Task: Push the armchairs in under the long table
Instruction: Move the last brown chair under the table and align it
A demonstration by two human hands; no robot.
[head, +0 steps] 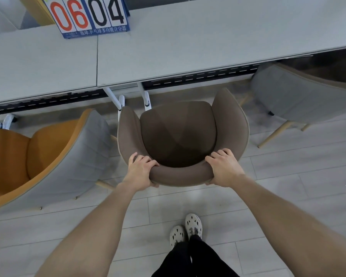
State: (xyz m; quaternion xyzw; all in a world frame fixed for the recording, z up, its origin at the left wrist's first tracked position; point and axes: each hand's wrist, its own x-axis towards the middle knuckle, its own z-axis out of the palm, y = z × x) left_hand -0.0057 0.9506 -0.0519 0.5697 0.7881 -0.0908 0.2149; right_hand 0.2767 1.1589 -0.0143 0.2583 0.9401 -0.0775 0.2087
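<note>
A brown armchair (178, 134) stands on the floor facing the long pale grey table (168, 52), its front just short of the table's near edge. My left hand (139, 170) grips the left end of its backrest top. My right hand (224, 168) grips the right end of the same backrest. An orange armchair with a grey shell (48, 156) stands to the left, angled and out from the table. A grey armchair (294, 96) at the right sits partly under the tabletop.
A scoreboard flip card reading 06 04 (88, 15) stands on the table at the back left. White table legs (146, 98) come down just ahead of the brown chair. My feet in white clogs (186, 230) stand on the grey plank floor behind the chair.
</note>
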